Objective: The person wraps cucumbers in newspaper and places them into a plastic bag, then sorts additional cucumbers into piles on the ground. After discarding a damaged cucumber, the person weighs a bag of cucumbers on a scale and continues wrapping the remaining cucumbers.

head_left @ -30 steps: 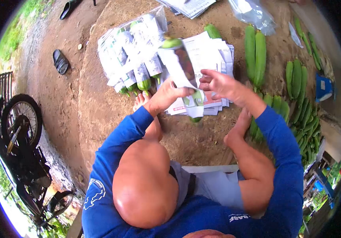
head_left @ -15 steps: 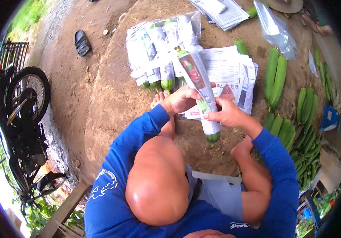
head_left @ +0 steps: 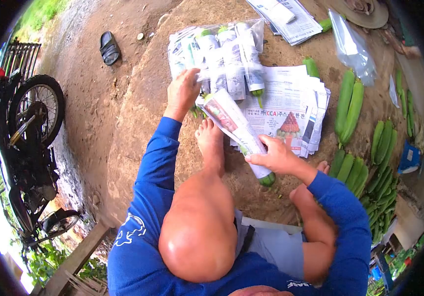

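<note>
My right hand (head_left: 280, 155) grips the lower part of a long green gourd wrapped in newspaper (head_left: 234, 123). It lies slanted in front of my knees, its green end sticking out near me. My left hand (head_left: 185, 93) is at the near left edge of a clear plastic bag (head_left: 207, 47), fingers bent and closed on the film. Inside the bag several newspaper-wrapped gourds lie side by side, some green tips poking out toward me. The upper end of the held gourd is just below the bag's opening. Beside it is a stack of newspaper sheets (head_left: 276, 106).
Bare green gourds (head_left: 350, 108) lie at the right, with a larger pile (head_left: 379, 190) nearer me. Another newspaper stack (head_left: 291, 19) and a clear plastic bag (head_left: 352, 49) are at the back. A black sandal (head_left: 109, 48) and a motorbike (head_left: 29, 148) are at the left.
My left hand has let go of the wrapped gourd and moved up and left to the bag's edge. The gourd has tilted further left, still in my right hand.
</note>
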Motion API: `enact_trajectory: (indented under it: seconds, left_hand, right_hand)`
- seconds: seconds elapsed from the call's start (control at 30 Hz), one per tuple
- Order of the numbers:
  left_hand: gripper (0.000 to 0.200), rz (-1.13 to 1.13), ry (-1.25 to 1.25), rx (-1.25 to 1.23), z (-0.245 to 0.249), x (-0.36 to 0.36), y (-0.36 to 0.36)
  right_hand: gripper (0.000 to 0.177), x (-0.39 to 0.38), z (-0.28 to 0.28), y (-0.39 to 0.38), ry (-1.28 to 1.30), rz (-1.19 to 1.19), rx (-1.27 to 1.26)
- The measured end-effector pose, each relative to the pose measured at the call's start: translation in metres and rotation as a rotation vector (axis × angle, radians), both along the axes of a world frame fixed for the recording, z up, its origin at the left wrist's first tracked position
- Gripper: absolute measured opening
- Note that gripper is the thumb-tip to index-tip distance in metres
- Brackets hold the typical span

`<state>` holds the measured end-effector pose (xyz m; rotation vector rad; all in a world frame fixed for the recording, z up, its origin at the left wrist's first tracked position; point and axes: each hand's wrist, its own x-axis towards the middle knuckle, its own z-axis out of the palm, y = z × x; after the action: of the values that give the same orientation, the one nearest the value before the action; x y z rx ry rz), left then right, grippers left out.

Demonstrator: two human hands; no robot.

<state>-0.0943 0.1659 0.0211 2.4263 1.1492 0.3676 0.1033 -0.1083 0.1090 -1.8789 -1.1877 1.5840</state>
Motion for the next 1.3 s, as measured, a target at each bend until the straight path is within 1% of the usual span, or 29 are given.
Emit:
enact_trajectory:
  seconds: [0.03,0.07,0.1,0.2,0.23,0.3,0.43,0.53,0.57,0.6,0.63,0.73,0.77,0.87,0.9,0.97,1.0,1.07,1.1,1.13,1.17,1.2,1.23,1.27,1.3]
  left_hand:
    - [0.036,0.034,-0.105,-0.004,0.01,0.001,-0.002]
    - [0.037,0.04,-0.125,0.007,0.015,0.0,-0.003]
    - [0.038,0.045,-0.144,0.018,0.018,-0.001,-0.005]
    - [0.042,0.041,-0.221,0.089,0.017,-0.002,-0.008]
    - [0.043,0.037,-0.229,0.113,0.02,-0.001,-0.01]
    - [0.044,0.014,-0.271,0.156,0.025,-0.001,-0.014]
    - [0.045,0.056,-0.293,0.029,0.028,0.001,-0.017]
    - [0.045,0.083,-0.345,-0.051,0.034,0.006,-0.015]
    - [0.046,0.085,-0.379,-0.065,0.034,0.008,-0.013]
    - [0.046,0.089,-0.411,-0.083,0.035,0.009,-0.012]
    - [0.043,0.106,-0.351,-0.092,0.038,0.01,-0.01]
    - [0.04,0.121,-0.246,-0.09,0.039,0.009,-0.007]
    - [0.04,0.122,-0.222,-0.09,0.039,0.007,-0.007]
    - [0.043,0.136,-0.011,-0.118,0.046,0.003,-0.005]
    - [0.044,0.108,-0.018,-0.107,0.047,0.0,-0.005]
    - [0.044,0.09,-0.011,-0.144,0.047,-0.003,-0.003]
    - [0.044,0.087,-0.028,-0.174,0.048,-0.003,-0.006]
    - [0.05,0.052,-0.093,-0.144,0.03,-0.006,-0.009]
    - [0.053,0.059,-0.07,-0.082,0.035,0.0,-0.018]
    - [0.057,0.07,-0.042,-0.016,0.04,0.004,-0.026]
    - [0.06,0.03,-0.026,0.147,0.037,0.005,-0.032]
    - [0.059,0.032,-0.053,0.212,0.042,0.009,-0.044]
    - [0.057,0.032,-0.08,0.277,0.051,0.014,-0.057]
    - [0.056,0.03,-0.106,0.343,0.058,0.018,-0.07]
    - [0.049,0.007,-0.17,0.265,0.054,0.018,-0.084]
  right_hand:
    - [0.065,-0.005,-0.002,0.007,-0.026,-0.001,-0.007]
    - [0.065,-0.01,-0.006,0.014,-0.053,-0.001,-0.012]
    - [0.064,-0.015,-0.015,0.021,-0.033,-0.045,0.053]
    - [0.064,-0.023,-0.033,0.051,-0.037,-0.133,0.057]
    - [0.062,-0.027,-0.038,0.061,-0.01,-0.196,0.097]
    - [0.063,-0.038,-0.05,0.088,-0.054,-0.243,0.159]
    - [0.059,-0.061,-0.066,0.156,-0.204,-0.375,0.339]
    - [0.046,-0.075,-0.071,0.196,-0.287,-0.362,0.186]
    - [0.041,-0.086,-0.097,0.205,-0.377,-0.447,0.431]
    - [0.036,-0.095,-0.099,0.211,-0.47,-0.527,0.673]
    - [0.039,-0.091,-0.102,0.219,-0.119,-0.503,0.261]
    - [0.044,-0.112,-0.12,0.225,-0.555,-0.064,0.481]
    - [0.044,-0.119,-0.125,0.22,-0.523,-0.112,0.571]
    - [0.049,-0.146,-0.143,0.213,-0.826,0.079,0.563]
    - [0.051,-0.149,-0.144,0.212,-0.933,0.144,0.549]
    - [0.042,-0.14,-0.13,0.209,-0.687,0.18,0.438]
    - [0.038,-0.127,-0.12,0.201,-0.542,0.152,0.391]
    - [0.029,-0.102,-0.102,0.152,-0.684,0.323,0.57]
    - [0.026,-0.087,-0.087,0.129,-0.566,0.247,0.573]
    - [0.019,-0.063,-0.075,0.103,-0.428,0.212,0.599]
    - [0.014,-0.037,-0.075,0.076,-0.298,0.196,0.566]
    - [0.012,0.0,-0.073,0.049,-0.356,0.274,0.564]
    - [0.011,0.046,-0.098,0.022,-0.429,0.347,0.521]
    - [0.013,0.091,-0.086,0.002,-0.584,0.342,0.389]
    - [0.013,0.133,-0.077,-0.005,-0.749,0.284,0.09]
